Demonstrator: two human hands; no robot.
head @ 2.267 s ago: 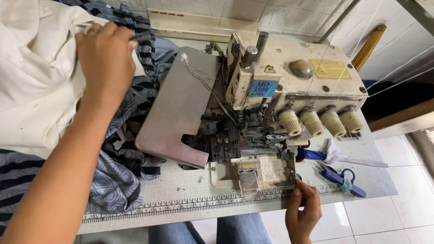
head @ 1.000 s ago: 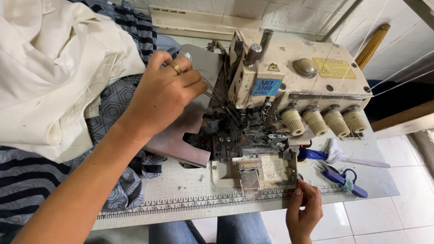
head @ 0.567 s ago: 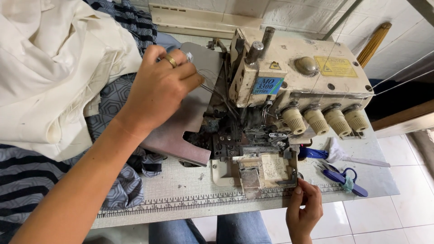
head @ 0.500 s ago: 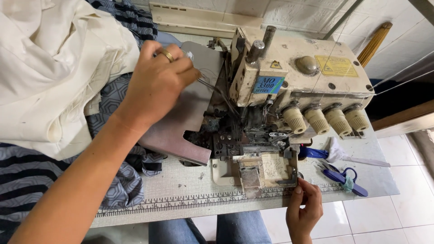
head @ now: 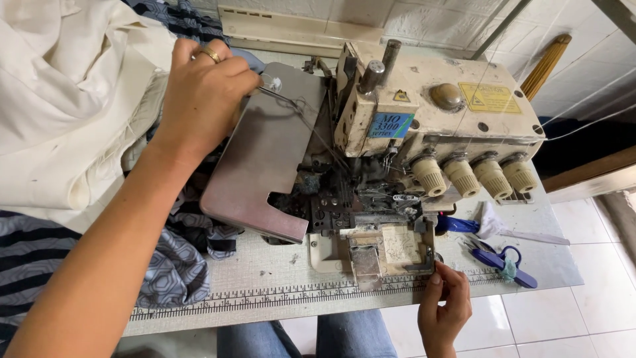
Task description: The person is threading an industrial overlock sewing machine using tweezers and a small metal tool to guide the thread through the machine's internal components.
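the left hand (head: 202,99) fingers pinch tweezers (head: 291,106) left of the machine (head: 430,126); a slip could snap the thread. the right hand (head: 444,315) fingers touch its front cover.

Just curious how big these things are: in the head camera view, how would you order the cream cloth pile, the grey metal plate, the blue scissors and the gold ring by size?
1. Cream cloth pile
2. Grey metal plate
3. Blue scissors
4. Gold ring, on the left hand
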